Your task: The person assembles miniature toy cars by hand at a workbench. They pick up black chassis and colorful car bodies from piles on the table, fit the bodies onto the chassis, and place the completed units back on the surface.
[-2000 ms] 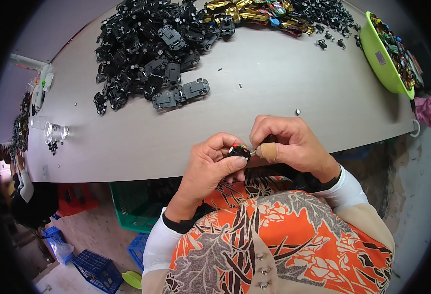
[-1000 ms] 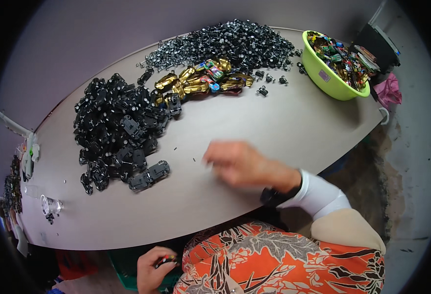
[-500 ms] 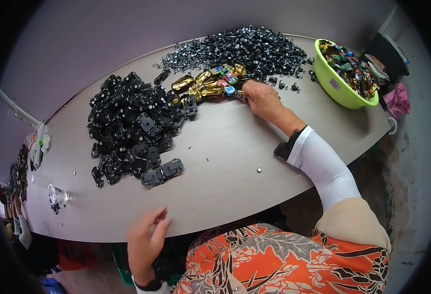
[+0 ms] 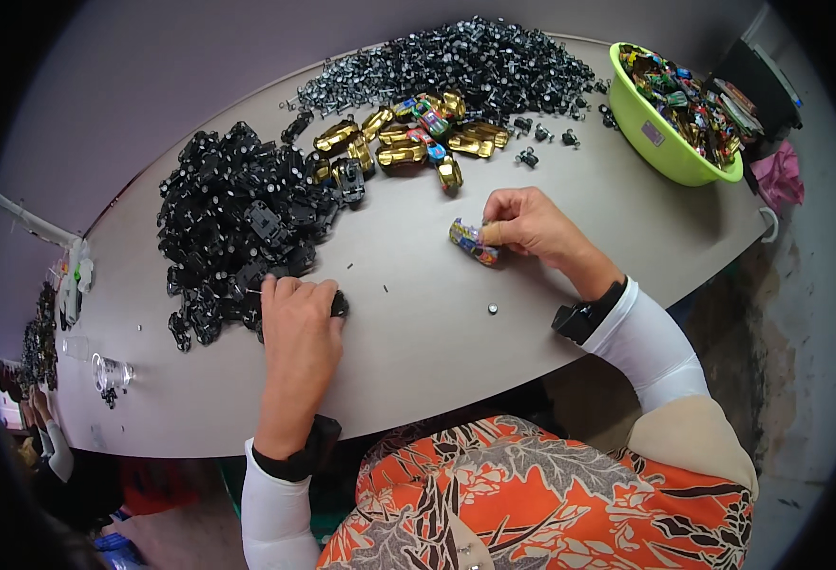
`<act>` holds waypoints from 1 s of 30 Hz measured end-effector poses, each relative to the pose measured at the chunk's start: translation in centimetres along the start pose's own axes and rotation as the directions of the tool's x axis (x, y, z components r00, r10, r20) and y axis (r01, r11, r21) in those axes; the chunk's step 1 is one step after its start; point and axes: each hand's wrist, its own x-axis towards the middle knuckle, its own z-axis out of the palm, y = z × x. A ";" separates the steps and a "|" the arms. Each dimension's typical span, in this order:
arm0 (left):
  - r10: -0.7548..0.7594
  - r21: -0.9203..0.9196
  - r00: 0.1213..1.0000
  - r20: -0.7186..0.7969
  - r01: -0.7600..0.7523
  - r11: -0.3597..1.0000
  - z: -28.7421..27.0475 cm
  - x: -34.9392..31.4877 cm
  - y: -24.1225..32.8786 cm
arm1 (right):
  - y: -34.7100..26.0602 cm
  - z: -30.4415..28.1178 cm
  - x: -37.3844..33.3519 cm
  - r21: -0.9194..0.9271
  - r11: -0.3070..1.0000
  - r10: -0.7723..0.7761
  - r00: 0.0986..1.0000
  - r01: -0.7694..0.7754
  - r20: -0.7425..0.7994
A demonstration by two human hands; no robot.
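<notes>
Looks like a toy-car assembly workshop, judging by big worktable (image 4: 427, 370) piled with black chassis (image 4: 218, 223), loose wheel parts (image 4: 480, 71), basin (image 4: 670, 157) of colourful shells (image 4: 689, 114), plus co-worker's sleeve (image 4: 59, 452) farther left.

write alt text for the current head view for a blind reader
Right hand holds a multicoloured toy car body over a pale table, while the left hand is at the near edge of piled black toy chassis. Behind lie mostly gold car shells and small wheeled parts; at right, a lime-green basin of colourful pieces.
</notes>
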 end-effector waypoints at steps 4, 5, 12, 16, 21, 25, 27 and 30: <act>-0.324 -0.664 0.942 0.089 0.299 0.685 0.6 -0.6 1.9 | 0.2 -0.3 -0.8 -0.587 0.784 -0.398 0.889 0.200 -0.228; -0.308 -0.787 0.939 0.154 0.305 0.536 1.0 -1.0 1.6 | -0.1 -0.1 -1.0 -0.578 0.780 -0.438 0.870 0.240 -0.229; -0.244 -0.859 0.828 0.506 0.455 -0.235 1.4 -3.8 2.3 | -1.0 2.4 -1.9 -0.873 0.360 -0.617 0.786 0.328 0.041; -0.180 -0.759 0.788 0.589 0.463 -0.458 0.8 -4.8 2.4 | -1.6 3.2 -2.1 -0.898 0.412 -0.407 0.913 0.155 -0.029; -0.057 -0.664 0.830 0.555 0.401 -0.631 1.4 -6.3 1.1 | -1.4 4.0 -1.9 -0.801 0.526 -0.398 0.915 0.286 0.065; -0.076 -0.646 0.821 0.566 0.384 -0.659 1.6 -7.2 1.0 | -1.6 3.6 -2.0 -0.677 0.221 -0.645 0.626 0.702 0.438; -0.064 -0.650 0.820 0.569 0.401 -0.646 1.5 -7.5 0.9 | -1.7 3.3 -2.1 -0.701 0.191 -0.482 0.687 0.688 0.543; -0.176 -0.714 0.784 0.595 0.415 -0.564 0.9 -7.5 1.5 | -0.9 2.8 -1.8 -0.738 0.119 -0.386 0.716 0.664 0.581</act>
